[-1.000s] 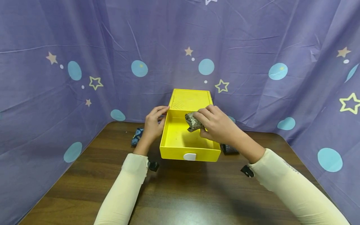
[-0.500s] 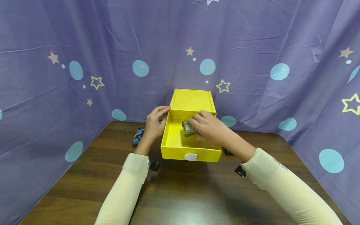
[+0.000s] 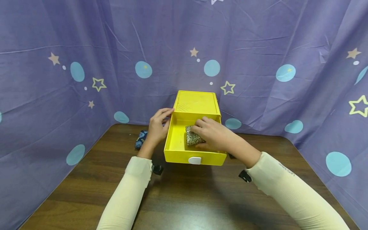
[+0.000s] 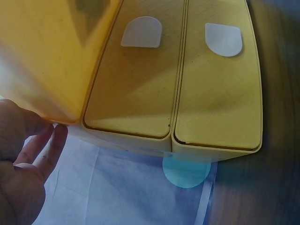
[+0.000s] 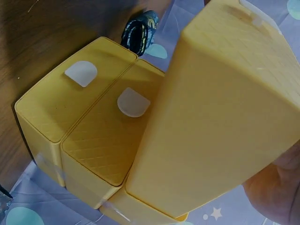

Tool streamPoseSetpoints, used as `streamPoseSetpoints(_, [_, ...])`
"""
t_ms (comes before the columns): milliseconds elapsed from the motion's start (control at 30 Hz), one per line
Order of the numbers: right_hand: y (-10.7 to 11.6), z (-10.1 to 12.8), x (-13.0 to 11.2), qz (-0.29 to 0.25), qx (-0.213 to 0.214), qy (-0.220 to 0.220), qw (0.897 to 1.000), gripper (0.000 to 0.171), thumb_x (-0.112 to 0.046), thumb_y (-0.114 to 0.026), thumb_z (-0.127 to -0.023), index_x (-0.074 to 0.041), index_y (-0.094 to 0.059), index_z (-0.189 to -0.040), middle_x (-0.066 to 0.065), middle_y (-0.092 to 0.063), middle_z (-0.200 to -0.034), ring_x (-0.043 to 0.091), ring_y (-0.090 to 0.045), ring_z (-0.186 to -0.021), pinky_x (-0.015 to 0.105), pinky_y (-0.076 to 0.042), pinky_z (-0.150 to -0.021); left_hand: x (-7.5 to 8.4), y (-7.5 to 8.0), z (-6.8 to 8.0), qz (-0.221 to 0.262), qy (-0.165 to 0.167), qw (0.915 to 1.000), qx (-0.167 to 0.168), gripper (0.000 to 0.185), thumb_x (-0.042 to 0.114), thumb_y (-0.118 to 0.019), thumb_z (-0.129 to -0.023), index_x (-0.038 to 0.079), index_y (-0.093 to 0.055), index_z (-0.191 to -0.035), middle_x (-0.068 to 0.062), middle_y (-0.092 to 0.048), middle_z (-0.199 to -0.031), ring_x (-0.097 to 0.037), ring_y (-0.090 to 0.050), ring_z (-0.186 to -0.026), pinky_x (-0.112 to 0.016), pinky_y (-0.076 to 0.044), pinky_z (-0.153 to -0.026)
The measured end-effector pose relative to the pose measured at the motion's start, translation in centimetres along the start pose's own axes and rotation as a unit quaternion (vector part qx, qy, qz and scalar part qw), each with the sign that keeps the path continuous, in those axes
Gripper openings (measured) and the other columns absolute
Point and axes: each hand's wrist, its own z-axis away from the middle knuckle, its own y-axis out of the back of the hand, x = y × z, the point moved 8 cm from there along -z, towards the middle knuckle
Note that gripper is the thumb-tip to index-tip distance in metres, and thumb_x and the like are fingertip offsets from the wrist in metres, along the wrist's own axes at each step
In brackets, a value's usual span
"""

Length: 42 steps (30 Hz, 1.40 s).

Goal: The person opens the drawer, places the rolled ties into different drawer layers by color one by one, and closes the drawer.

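Observation:
A yellow drawer unit (image 3: pixel 196 103) stands at the back of the table, its top drawer (image 3: pixel 176 140) pulled out. Inside that drawer, my right hand (image 3: pixel 214 134) grips a folded speckled cloth (image 3: pixel 193 138), thumb towards the front and fingers over the top. My left hand (image 3: pixel 158 126) touches the unit's left side near the drawer opening; in the left wrist view its fingers (image 4: pixel 55 150) are extended against the yellow edge. From the right wrist view, the drawer wall (image 5: pixel 211 122) hides the cloth and most of the right hand (image 5: pixel 276 192).
Two lower drawers with white handles (image 4: pixel 143 33) are closed beneath. A blue patterned folded cloth (image 3: pixel 141 139) lies left of the unit. Right of it, a dark item (image 3: pixel 231 156) is mostly hidden by the right arm. A purple curtain (image 3: pixel 253 57) hangs behind the wooden table (image 3: pixel 184 198).
My right hand has lowered the speckled cloth into the open drawer and shifted slightly left. The left hand has stayed against the unit's side.

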Motion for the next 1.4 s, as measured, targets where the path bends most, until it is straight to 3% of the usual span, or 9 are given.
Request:
streamPoseSetpoints(133, [0.2, 0.1, 0.1, -0.018, 0.001, -0.007, 1.0, 0.049, -0.047, -0.075, -0.093, -0.009, -0.069, -0.124, 0.003, -0.061, -0.104, 0.02, -0.053, -0.091, 0.033, -0.048, -0.08, -0.1, 0.0, 0.1, -0.003, 0.003, 1.0, -0.002, 0.035, -0.005, -0.063, -0.098, 0.002, -0.068, -0.133, -0.016, -0.064, -0.127, -0.03, -0.067, -0.108, -0.042, -0.062, -0.086])
streamPoseSetpoints(400, [1.3, 0.6, 0.1, -0.037, 0.052, 0.013, 0.998, 0.031, -0.037, -0.072, -0.097, -0.011, -0.073, -0.114, 0.0, -0.064, -0.096, 0.019, -0.056, -0.086, 0.034, -0.051, -0.08, -0.2, -0.1, 0.3, -0.002, 0.001, 1.0, -0.002, 0.036, -0.005, -0.063, -0.098, 0.002, -0.068, -0.133, -0.016, -0.064, -0.127, -0.03, -0.067, -0.108, -0.042, -0.062, -0.086])
streamPoseSetpoints(633, [3.3, 1.2, 0.1, -0.024, 0.124, 0.036, 0.991, 0.034, -0.033, -0.078, -0.093, -0.007, -0.072, -0.115, 0.004, -0.066, -0.1, 0.022, -0.056, -0.085, 0.035, -0.049, -0.075, -0.1, -0.2, 0.3, -0.002, 0.002, 1.0, -0.006, 0.037, -0.004, -0.063, -0.098, 0.002, -0.068, -0.134, -0.016, -0.063, -0.129, -0.03, -0.067, -0.108, -0.043, -0.062, -0.086])
streamPoseSetpoints(833, [4.2, 1.5, -1.1, -0.004, 0.162, 0.07, 0.984, 0.035, -0.028, -0.08, -0.091, -0.006, -0.072, -0.116, 0.006, -0.066, -0.101, 0.025, -0.057, -0.088, 0.036, -0.051, -0.074, 0.1, 0.0, 0.2, -0.006, 0.005, 1.0, -0.004, 0.036, -0.005, -0.062, -0.099, 0.002, -0.068, -0.133, -0.016, -0.064, -0.128, -0.03, -0.066, -0.108, -0.043, -0.062, -0.086])
streamPoseSetpoints(1400, [4.5, 2.8, -5.6, 0.075, 0.214, 0.123, 0.966, 0.037, -0.038, -0.068, -0.097, -0.008, -0.068, -0.119, 0.008, -0.067, -0.112, 0.028, -0.058, -0.098, 0.04, -0.052, -0.085, 0.0, 0.0, 0.1, -0.002, 0.0, 1.0, -0.001, 0.037, -0.005, -0.063, -0.098, 0.003, -0.068, -0.134, -0.016, -0.064, -0.128, -0.03, -0.067, -0.108, -0.042, -0.062, -0.086])
